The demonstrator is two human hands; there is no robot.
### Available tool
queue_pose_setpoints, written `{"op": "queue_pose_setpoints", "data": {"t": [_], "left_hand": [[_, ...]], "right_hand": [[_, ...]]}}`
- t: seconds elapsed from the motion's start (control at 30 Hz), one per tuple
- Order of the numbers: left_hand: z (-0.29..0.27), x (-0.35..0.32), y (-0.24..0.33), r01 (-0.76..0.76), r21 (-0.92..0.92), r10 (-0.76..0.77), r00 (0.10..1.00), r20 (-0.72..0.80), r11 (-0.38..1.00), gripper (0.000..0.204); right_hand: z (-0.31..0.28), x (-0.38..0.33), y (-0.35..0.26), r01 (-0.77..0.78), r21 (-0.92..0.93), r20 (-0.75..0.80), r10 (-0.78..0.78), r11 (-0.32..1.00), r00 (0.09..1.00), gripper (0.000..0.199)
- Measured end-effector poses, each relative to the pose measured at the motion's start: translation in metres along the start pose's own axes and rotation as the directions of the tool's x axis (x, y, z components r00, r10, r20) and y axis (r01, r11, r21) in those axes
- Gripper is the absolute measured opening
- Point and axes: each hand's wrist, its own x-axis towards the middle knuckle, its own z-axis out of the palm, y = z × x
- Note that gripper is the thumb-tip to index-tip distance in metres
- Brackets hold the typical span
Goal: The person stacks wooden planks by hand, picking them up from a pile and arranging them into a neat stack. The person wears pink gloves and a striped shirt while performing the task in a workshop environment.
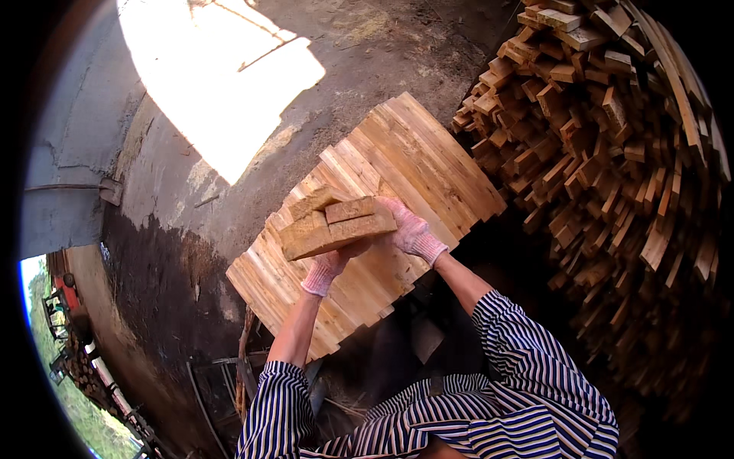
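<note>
Between my two hands is a small bundle of wooden boards [340, 233], their sawn ends turned up toward me. My left hand [327, 273], in a pale pink knitted glove, grips the bundle from below, and its fingers are mostly hidden behind the wood. Against the bundle's right side presses my right hand [411, 229], gloved alike, its fingers wrapped behind the boards. Under both hands lies a wide layer of light boards [428, 157], set side by side with uneven ends.
A tall pile of loose boards [581, 138] rises at the right, many ends jutting out. Bright sunlight falls on the dirt floor [382, 46] at the upper left. A metal frame [210, 398] stands at lower left, and a red vehicle [67, 291] shows outside beyond a grey wall [69, 153].
</note>
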Motion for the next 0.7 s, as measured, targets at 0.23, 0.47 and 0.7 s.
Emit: {"op": "queue_pose_setpoints", "data": {"t": [0.23, 0.47, 0.7], "left_hand": [[0.037, 0.053, -0.025, 0.151, -0.367, -0.297, 0.875, -0.382, 0.918, 0.052], [0.045, 0.1, -0.131, 0.385, -0.559, -0.608, 0.738, -0.292, 0.734, 0.062], [0.045, 0.124, -0.171, 0.46, -0.563, -0.703, 0.616, -0.355, 0.687, 0.069]], "right_hand": [[-0.03, 0.005, 0.012, -0.168, 0.189, -0.199, 0.205, 0.968, 0.958, 0.095], [-0.091, 0.064, 0.106, -0.598, -0.347, -0.169, 0.579, 0.722, 0.797, 0.078], [-0.068, 0.058, 0.166, -0.271, -0.726, -0.212, 0.169, 0.632, 0.963, 0.067]]}}
